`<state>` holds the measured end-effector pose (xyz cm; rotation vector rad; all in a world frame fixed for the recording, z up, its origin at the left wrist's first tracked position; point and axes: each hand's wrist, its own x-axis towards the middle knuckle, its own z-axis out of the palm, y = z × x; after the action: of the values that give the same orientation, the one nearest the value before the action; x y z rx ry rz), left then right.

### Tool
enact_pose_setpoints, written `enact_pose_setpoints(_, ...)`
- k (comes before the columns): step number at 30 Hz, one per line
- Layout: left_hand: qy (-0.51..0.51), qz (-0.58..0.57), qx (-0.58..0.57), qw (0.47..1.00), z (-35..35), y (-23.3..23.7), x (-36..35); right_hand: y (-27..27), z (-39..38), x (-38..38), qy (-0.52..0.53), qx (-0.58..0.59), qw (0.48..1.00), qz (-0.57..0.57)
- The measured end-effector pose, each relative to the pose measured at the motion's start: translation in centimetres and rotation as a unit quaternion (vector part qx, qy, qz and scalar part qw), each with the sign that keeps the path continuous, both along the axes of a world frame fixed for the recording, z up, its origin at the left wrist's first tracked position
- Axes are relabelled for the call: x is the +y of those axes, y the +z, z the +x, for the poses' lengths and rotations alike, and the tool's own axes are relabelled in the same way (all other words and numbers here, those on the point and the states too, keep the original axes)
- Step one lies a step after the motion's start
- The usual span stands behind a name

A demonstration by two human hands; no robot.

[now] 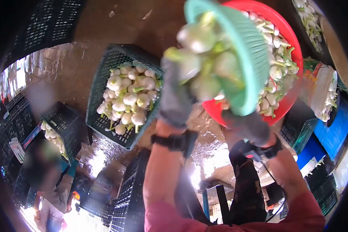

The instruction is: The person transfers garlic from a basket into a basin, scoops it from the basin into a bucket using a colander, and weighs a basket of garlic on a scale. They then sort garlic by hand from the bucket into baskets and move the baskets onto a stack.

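A light-green plastic basket (255,58) is tilted on its side in the air, its mouth facing left. White garlic bulbs (197,63) with green stems, blurred by motion, fill its mouth and bulge out. My right hand (249,127), in a grey glove, is closed on the basket's lower rim. Against the left side of the bulbs is my left hand (176,92), also gloved; its fingers are partly hidden and smeared. To its left stands a dark green crate (100,83) with a heap of garlic bulbs (129,98) in it.
Behind the basket is a red tub (292,34) with many more garlic bulbs. A sack (317,87) and blue containers (334,127) stand at the right. Dark crates (63,120) line the left side, where another person (52,181) is at work. The floor (116,23) looks wet.
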<state>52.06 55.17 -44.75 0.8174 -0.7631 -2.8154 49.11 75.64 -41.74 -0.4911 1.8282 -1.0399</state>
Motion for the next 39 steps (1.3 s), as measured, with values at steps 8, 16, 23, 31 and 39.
enact_pose_setpoints(8,-0.296,-0.875,-0.205,0.324,29.5,-7.8,-18.7,-4.8,6.4,-13.3,0.143,0.158,0.972,0.101)
enact_pose_setpoints(16,-0.090,-0.467,-0.550,0.686,31.5,-11.6,-21.0,-5.7,-2.7,3.9,-0.056,0.268,0.943,0.191)
enact_pose_setpoints(23,-0.216,-0.579,-0.078,0.782,5.8,-6.4,3.6,-17.6,-9.7,12.2,-0.026,0.024,0.940,0.339)
enact_pose_setpoints(31,-0.124,-0.274,-0.254,0.919,-5.8,-18.9,8.5,-12.2,-8.5,9.1,-0.172,-0.317,0.904,0.228)
enact_pose_setpoints(39,-0.135,-0.243,-0.177,0.944,-10.0,-22.4,10.4,-19.3,-7.7,11.2,-0.081,-0.242,0.965,0.066)
